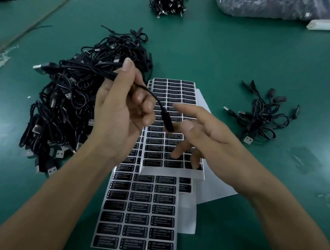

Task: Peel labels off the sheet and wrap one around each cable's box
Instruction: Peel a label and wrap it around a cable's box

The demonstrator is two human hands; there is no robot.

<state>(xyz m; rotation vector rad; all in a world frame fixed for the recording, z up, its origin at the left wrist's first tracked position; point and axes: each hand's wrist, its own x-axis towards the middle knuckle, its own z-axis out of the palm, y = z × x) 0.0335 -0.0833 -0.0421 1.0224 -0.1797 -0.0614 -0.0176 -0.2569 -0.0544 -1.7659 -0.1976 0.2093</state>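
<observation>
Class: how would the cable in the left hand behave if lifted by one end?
Probably floppy: the cable droops in a curve from the left hand. Likely light: a pinch holds it. It may snag on the tangled pile behind.

Both forearms bare, coming in from the bottom corners and converging mid-frame. Left forearm (51,194) angles up-right, wrist roughly straight. Left grip (121,108) raised, palm toward the camera, thumb (128,66) sticking up, fingers (142,102) curled in and holding a cable (158,103) that runs across the grip and out both sides. Right forearm (282,218) angles up-left. Right grip (205,137) just beside the left one, not touching it, holding nothing: digits spread and loose, index finger (179,107) pointing left, thumb tip close to the cable's free end, remaining digits drooping down. Right fingertips slightly motion-blurred.
</observation>
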